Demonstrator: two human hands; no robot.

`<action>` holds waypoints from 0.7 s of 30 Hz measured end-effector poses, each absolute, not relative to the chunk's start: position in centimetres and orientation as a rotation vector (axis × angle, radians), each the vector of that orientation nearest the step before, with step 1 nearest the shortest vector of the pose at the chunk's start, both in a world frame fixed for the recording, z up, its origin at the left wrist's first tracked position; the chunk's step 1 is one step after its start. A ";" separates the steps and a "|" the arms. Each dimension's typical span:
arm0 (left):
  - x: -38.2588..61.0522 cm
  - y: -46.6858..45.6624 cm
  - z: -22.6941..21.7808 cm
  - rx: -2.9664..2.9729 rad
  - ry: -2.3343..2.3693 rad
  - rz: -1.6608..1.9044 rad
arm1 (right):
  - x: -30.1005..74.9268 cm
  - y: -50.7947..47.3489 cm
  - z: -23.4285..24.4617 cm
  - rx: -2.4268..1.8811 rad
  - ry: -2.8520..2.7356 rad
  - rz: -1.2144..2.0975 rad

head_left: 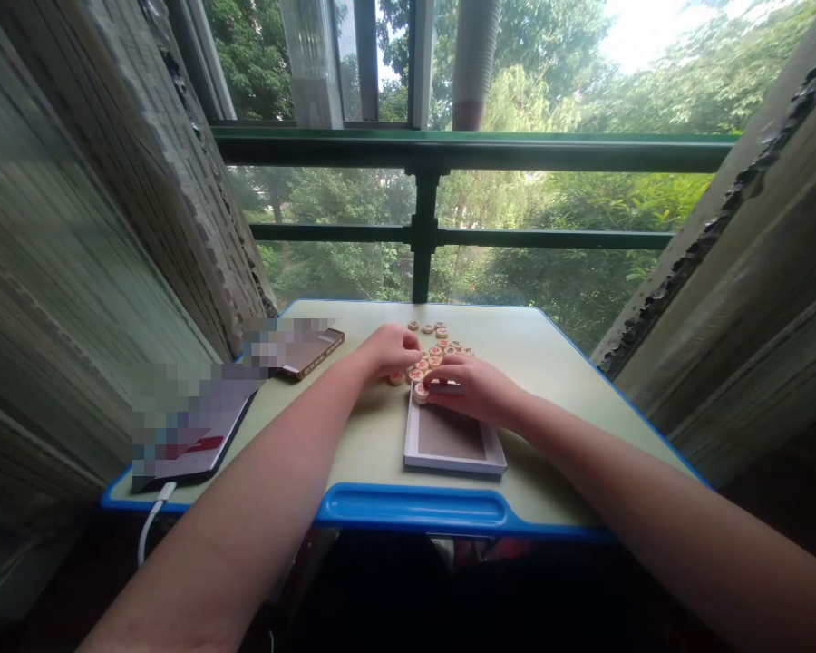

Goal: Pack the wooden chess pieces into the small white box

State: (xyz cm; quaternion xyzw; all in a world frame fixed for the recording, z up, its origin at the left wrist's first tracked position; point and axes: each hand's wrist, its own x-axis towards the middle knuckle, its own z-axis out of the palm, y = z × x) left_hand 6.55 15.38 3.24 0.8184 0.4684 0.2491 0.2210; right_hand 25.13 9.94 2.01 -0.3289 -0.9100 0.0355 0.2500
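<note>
Round wooden Chinese chess pieces (pixel 435 352) with red and dark characters lie in a loose cluster on the table. My right hand (pixel 472 390) reaches over the far side of a shallow white box tray (pixel 449 467). Its fingers are closed on a Chinese chess piece (pixel 421 393) at the tray's far left corner. At the left side of the cluster is my left hand (pixel 393 351), fingers curled together beside the pieces. Whatever those fingers hold, if anything, is hidden. Several pieces are partly covered by both hands.
A phone or tablet (pixel 235 426) with a white cable (pixel 156 512) lies at the table's left edge. Behind it is a brown-edged box lid (pixel 316 355). The pale table (pixel 550 363) has a blue rim, with curtains on both sides and a green railing (pixel 490 152) beyond.
</note>
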 end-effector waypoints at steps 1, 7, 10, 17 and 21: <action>6.5 15.4 3.2 2.261 1.295 0.687 | 25.1 10.0 1.9 -0.896 -2.478 0.096; 6.4 15.7 3.0 2.294 1.312 0.665 | 25.2 9.7 2.6 -0.937 -2.477 0.126; 6.4 15.6 3.0 2.337 1.347 0.650 | 25.8 10.1 3.1 -1.044 -2.389 0.162; 6.7 15.8 2.7 2.443 1.290 0.638 | 28.0 13.5 1.6 -1.397 -2.117 0.050; 6.7 16.5 2.1 2.535 1.232 0.583 | 28.3 14.6 0.7 -1.413 -2.166 0.002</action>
